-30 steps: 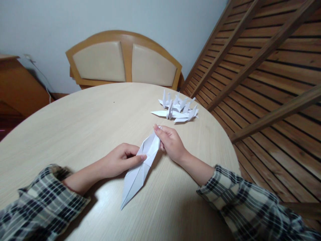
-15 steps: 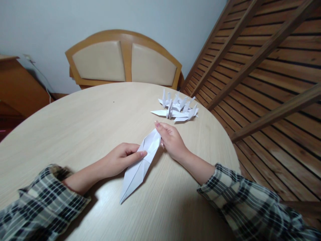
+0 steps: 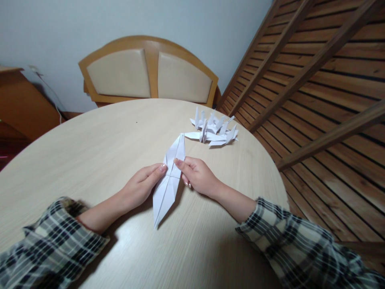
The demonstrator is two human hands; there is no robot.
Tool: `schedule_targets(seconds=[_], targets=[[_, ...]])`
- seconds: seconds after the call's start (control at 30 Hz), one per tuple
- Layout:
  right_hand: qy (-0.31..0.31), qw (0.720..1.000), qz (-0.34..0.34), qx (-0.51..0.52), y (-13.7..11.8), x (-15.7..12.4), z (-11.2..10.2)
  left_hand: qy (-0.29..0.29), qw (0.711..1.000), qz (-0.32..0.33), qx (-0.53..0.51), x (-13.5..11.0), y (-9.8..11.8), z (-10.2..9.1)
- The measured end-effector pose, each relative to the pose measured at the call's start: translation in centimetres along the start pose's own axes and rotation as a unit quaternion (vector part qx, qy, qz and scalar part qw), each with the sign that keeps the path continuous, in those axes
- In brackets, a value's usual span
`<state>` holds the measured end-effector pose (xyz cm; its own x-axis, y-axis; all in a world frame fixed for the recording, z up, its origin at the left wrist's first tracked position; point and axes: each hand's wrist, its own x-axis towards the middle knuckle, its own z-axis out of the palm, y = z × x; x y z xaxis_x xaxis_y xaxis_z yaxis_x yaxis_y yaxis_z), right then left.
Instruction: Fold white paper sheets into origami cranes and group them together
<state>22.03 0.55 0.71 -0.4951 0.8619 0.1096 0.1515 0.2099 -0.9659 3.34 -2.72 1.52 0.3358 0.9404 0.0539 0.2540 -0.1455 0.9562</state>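
A white folded paper (image 3: 165, 194), shaped like a long diamond with creases down and across its middle, is held above the table between both hands. My left hand (image 3: 143, 182) pinches its left edge near the middle, thumb on top. On the opposite edge, slightly higher, my right hand (image 3: 198, 175) grips it with the thumb on top and the fingers curled beneath. The paper's far tip points away from me, close to a group of white paper cranes (image 3: 212, 132); its near tip points toward me.
The round pale wooden table (image 3: 90, 160) fills most of the view. Behind it stands a wooden headboard-like panel (image 3: 154, 72) with cream pads. A slatted wooden screen (image 3: 315, 80) slopes along the right, and a brown cabinet (image 3: 21, 104) stands at the left.
My right hand has slid from the paper's far end down to its middle right edge. The paper has turned more upright, its far tip now uncovered. The left thumb has shifted toward the left edge.
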Motion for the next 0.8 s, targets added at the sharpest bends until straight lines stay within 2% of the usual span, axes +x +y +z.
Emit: schedule_targets(seconds=[0.33, 0.5, 0.67, 0.8], targets=[[0.001, 1.000, 0.013, 0.020, -0.3, 0.0, -0.1, -0.014, 1.000, 0.007, 0.004, 0.1, 0.2, -0.1], [-0.049, 0.998, 0.005, 0.032, -0.3, 0.0, -0.3, 0.031, 1.000, 0.000, -0.002, 0.2, 0.1, -0.2], [-0.033, 0.999, -0.040, 0.009, -0.6, 0.0, -0.2, 0.046, 0.999, 0.017, -0.007, 0.3, -0.4, -0.3], [-0.031, 0.999, -0.044, 0.008, -0.4, 0.0, -0.1, 0.100, 0.993, 0.058, -0.024, 0.5, -1.1, -0.2]])
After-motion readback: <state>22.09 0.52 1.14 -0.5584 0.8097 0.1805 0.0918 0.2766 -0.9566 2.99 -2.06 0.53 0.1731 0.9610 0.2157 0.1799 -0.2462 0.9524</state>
